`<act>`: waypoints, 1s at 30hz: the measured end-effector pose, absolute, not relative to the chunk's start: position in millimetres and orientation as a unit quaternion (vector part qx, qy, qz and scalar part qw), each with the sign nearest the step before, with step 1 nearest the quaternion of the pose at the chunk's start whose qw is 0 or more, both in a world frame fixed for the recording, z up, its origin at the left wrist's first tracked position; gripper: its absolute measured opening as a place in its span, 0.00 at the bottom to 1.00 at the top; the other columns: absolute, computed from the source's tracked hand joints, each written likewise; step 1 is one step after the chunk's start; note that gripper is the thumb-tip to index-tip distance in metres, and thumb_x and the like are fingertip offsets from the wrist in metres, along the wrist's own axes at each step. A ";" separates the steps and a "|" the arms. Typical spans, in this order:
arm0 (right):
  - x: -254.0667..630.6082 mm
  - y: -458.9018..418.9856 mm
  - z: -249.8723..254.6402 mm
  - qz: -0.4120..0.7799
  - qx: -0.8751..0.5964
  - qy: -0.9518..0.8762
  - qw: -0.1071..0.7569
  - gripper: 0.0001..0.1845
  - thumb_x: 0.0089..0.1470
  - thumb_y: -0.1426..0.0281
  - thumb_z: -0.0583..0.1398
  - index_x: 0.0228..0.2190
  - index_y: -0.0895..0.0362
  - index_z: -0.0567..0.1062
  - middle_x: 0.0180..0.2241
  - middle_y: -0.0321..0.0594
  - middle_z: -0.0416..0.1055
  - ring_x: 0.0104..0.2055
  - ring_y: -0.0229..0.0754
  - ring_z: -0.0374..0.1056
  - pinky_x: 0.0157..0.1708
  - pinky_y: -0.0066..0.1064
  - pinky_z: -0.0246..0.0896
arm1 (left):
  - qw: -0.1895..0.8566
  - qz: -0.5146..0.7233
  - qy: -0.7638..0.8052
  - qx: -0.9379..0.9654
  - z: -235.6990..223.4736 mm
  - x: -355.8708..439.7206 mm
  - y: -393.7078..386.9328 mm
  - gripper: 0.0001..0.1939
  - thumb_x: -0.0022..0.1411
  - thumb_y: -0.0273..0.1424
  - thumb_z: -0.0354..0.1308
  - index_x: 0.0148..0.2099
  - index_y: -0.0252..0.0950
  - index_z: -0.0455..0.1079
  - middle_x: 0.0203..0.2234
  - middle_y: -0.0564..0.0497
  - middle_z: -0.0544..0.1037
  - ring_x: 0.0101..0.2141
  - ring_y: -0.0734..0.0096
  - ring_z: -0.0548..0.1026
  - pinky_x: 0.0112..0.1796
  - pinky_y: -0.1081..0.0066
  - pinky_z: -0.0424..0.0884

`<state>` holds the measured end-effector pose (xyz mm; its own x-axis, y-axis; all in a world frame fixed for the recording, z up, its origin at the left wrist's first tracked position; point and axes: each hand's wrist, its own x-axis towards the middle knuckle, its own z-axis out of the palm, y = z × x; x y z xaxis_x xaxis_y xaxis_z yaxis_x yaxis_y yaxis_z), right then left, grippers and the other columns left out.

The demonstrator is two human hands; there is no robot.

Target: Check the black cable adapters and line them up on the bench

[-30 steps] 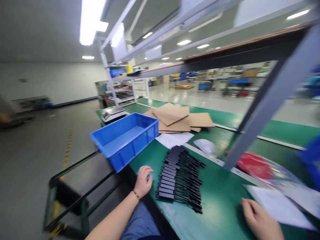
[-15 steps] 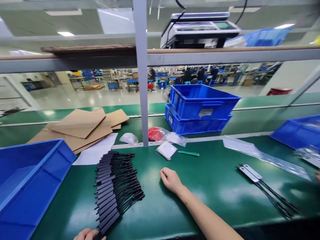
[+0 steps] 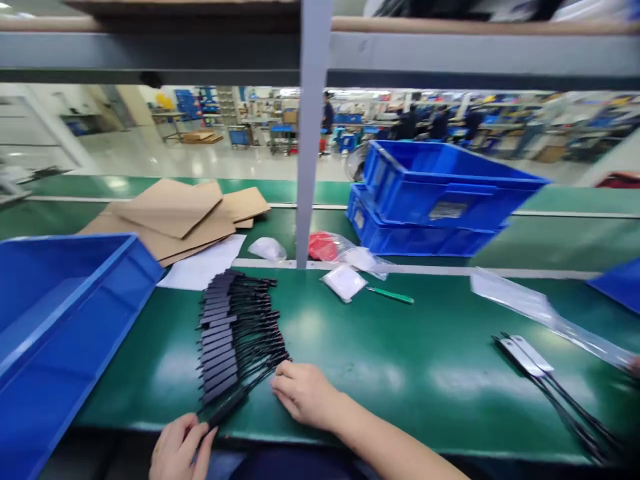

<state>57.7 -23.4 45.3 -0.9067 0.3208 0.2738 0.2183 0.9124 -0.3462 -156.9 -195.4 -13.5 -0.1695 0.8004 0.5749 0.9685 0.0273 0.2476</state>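
Note:
A fanned row of flat black pieces with thin black cables [image 3: 219, 333] lies on the green bench in front of me. My left hand [image 3: 181, 448], at the near edge, pinches the end of the nearest black piece [image 3: 229, 405], which sits slightly askew from the others. Cables run from that piece up to the right, and my right hand [image 3: 306, 398] has its fingers closed at their tips. The exact grip there is partly hidden by the fingers.
A large blue bin [image 3: 80, 320] stands at left, near cardboard sheets [image 3: 175, 210] and white paper [image 3: 205, 263]. Beyond are a post [image 3: 307, 147], stacked blue bins [image 3: 440, 200], a white packet [image 3: 345, 283] and a green knife [image 3: 393, 295]. White-labelled cabled pieces [image 3: 527, 353] lie right.
My right hand has moved left and nearer, from bare bench to the cable tips. My left hand has come further into view with the nearest piece turned outward. The view has tilted down.

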 end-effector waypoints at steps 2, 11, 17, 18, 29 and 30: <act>39.8 -28.7 46.8 0.145 -0.114 -0.972 0.145 0.12 0.51 0.71 0.50 0.39 0.56 0.65 0.37 0.40 0.64 0.32 0.36 0.61 0.30 0.26 0.55 | 0.073 -0.314 -0.730 -0.602 2.0 -144.4 -197.9 0.03 0.51 0.29 0.53 0.31 0.39 0.67 0.29 0.49 0.68 0.32 0.68 0.69 0.34 0.69 0.67; 28.4 -8.6 43.2 0.184 -0.111 -0.953 0.215 0.12 0.54 0.73 0.47 0.35 0.58 0.69 0.30 0.42 0.66 0.32 0.39 0.60 0.30 0.29 0.56 | -0.149 -0.538 -0.664 -0.497 78.5 -118.3 -145.3 0.05 0.55 0.28 0.48 0.36 0.35 0.62 0.38 0.44 0.69 0.40 0.66 0.69 0.40 0.65 0.67; 57.6 -1.0 73.0 0.392 -0.228 -0.867 0.207 0.13 0.54 0.66 0.48 0.28 0.57 0.70 0.26 0.38 0.65 0.28 0.37 0.61 0.29 0.28 0.56 | -0.441 -0.665 -0.528 -0.290 98.1 -101.4 -81.2 0.18 0.49 0.31 0.57 0.41 0.35 0.56 0.27 0.52 0.72 0.26 0.75 0.71 0.28 0.73 0.70; 61.9 -1.9 74.2 0.416 -0.243 -0.854 0.197 0.14 0.54 0.65 0.48 0.27 0.57 0.70 0.25 0.37 0.65 0.27 0.37 0.61 0.28 0.27 0.56 | -0.459 -0.668 -0.517 -0.277 97.2 -97.1 -75.0 0.15 0.49 0.32 0.57 0.38 0.34 0.57 0.25 0.52 0.72 0.25 0.76 0.71 0.27 0.74 0.69; 80.1 -3.3 54.5 0.528 -0.282 -0.785 0.162 0.17 0.52 0.60 0.50 0.22 0.59 0.67 0.23 0.34 0.61 0.26 0.35 0.57 0.27 0.26 0.53 | -0.470 -0.660 -0.532 -0.246 75.1 -78.5 -57.7 0.15 0.45 0.36 0.59 0.33 0.32 0.61 0.20 0.54 0.71 0.21 0.76 0.70 0.21 0.76 0.67; 80.1 -2.9 53.5 0.518 -0.288 -0.790 0.160 0.17 0.52 0.60 0.50 0.21 0.58 0.66 0.21 0.34 0.60 0.25 0.35 0.57 0.26 0.25 0.53 | -0.470 -0.660 -0.532 -0.245 75.2 -78.7 -57.4 0.16 0.45 0.36 0.59 0.34 0.32 0.61 0.21 0.54 0.71 0.21 0.76 0.70 0.21 0.76 0.67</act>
<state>80.1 -2.9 53.5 -0.7828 0.6205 -0.0465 0.2903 0.2981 -0.9093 -78.7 -57.4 75.2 -0.4372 0.8817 -0.1775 -0.3597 0.0095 0.9330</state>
